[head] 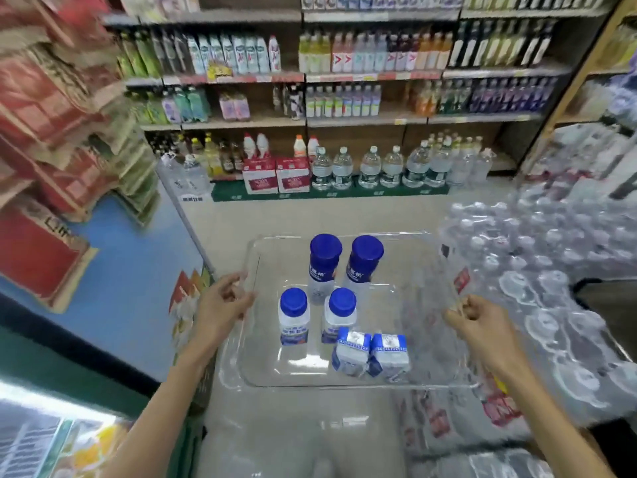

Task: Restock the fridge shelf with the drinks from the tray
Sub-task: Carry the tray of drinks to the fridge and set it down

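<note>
A clear tray (344,382) is carried level between both hands, its long sides running left to right across the body. The left hand (220,305) closes its grip on the left rim; the right hand (482,322) is curled shut at the right rim, apparently pinching it, though the clear plastic makes contact hard to confirm. Six drinks stand inside, between the grips: two tall bottles (325,267) at the far side, two short bottles (293,319) nearer, two cartons (370,353) nearest. A lit fridge edge (34,426) shows low on the left, so the left hand is nearer to it.
</note>
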